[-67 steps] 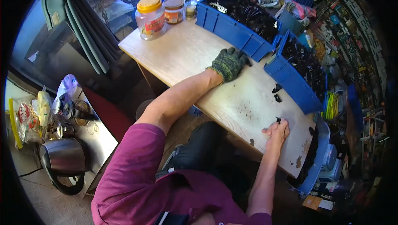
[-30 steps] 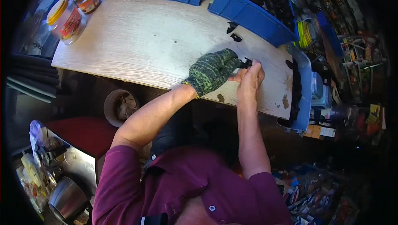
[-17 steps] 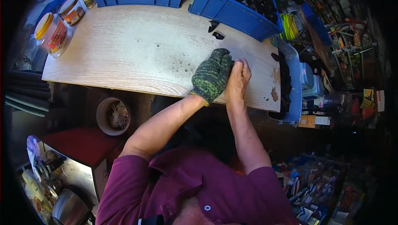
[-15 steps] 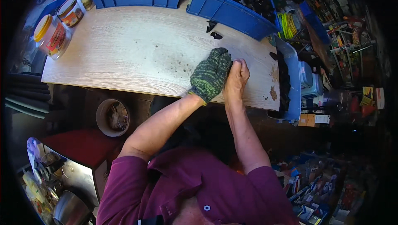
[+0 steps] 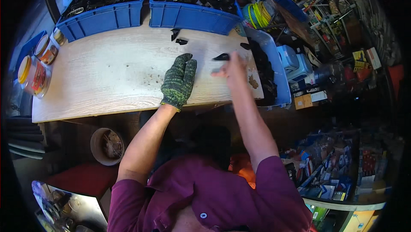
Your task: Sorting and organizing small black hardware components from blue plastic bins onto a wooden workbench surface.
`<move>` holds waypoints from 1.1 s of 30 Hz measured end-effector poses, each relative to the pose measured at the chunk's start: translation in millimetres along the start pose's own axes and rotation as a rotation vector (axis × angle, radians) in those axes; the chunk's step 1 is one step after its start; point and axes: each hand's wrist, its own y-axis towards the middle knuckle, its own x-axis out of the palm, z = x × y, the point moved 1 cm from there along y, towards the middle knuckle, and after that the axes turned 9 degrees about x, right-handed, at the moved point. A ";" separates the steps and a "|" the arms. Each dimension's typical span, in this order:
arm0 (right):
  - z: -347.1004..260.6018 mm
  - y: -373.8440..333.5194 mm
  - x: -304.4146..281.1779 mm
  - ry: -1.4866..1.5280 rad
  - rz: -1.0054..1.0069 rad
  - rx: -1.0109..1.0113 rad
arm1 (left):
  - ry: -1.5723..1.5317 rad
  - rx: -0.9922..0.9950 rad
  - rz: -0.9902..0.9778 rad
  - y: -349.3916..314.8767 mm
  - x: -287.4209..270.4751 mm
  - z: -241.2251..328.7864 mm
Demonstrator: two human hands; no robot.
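My left hand, in a dark green knitted glove, is raised over the front part of the light wooden table. Its fingers are stretched out, the thumb a little apart, and nothing shows in them. To its right, my bare right hand is smeared by motion. A pointed black piece is right beside its fingertips; whether they grip it is unclear. Farther back on the table are two small black pieces, an upper one and a lower one. Another black piece lies near the right edge.
Two blue crates, one left and one right, heaped with black pieces, stand along the back. A pale blue bin with black pieces adjoins the right edge. Yellow-lidded jar stands at left; a bucket is below.
My hands have come apart; the gloved left one is clear of the right, which has opened some distance from it. A black piece now shows by my right fingertips. The whole view has shifted.
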 end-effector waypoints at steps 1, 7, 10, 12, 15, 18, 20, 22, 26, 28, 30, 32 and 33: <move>-18.0 13.4 -21.7 0.079 0.037 -0.068 | -0.010 -0.001 -0.016 0.3 -0.1 7.5; -70.1 47.8 -95.9 0.213 0.658 -0.231 | 0.039 0.035 -0.055 0.4 2.2 12.1; -53.0 57.6 -91.0 -0.034 0.506 -0.157 | 0.105 0.066 -0.069 1.4 0.4 11.3; -42.3 60.4 -77.7 -0.074 0.435 -0.096 | 0.100 0.040 -0.097 0.2 -0.7 11.5; -38.2 74.7 -64.3 -0.198 0.449 -0.078 | 0.124 0.125 -0.043 0.6 2.4 9.1; -41.8 89.9 -61.7 -0.295 0.457 -0.110 | 0.131 0.113 -0.059 1.8 6.6 14.5; -42.8 98.2 -58.9 -0.493 0.523 -0.139 | 0.145 0.072 -0.085 2.3 7.8 16.2; -46.5 102.1 -60.2 -0.538 0.531 -0.181 | 0.191 0.109 -0.085 3.6 8.3 12.0; -53.0 106.9 -61.3 -0.704 0.455 -0.208 | 0.230 0.010 -0.143 6.3 10.3 19.3; -52.9 109.9 -60.5 -0.749 0.449 -0.211 | 0.214 -0.004 -0.142 6.6 12.9 14.0; -53.9 114.3 -57.6 -0.755 0.527 -0.163 | 0.278 0.175 -0.071 7.0 13.2 6.6; -50.4 122.8 -69.2 -0.744 0.532 -0.176 | 0.284 0.148 -0.099 9.5 17.6 15.1; -49.1 125.9 -75.9 -0.734 0.531 -0.194 | 0.292 0.122 -0.118 10.5 20.3 18.4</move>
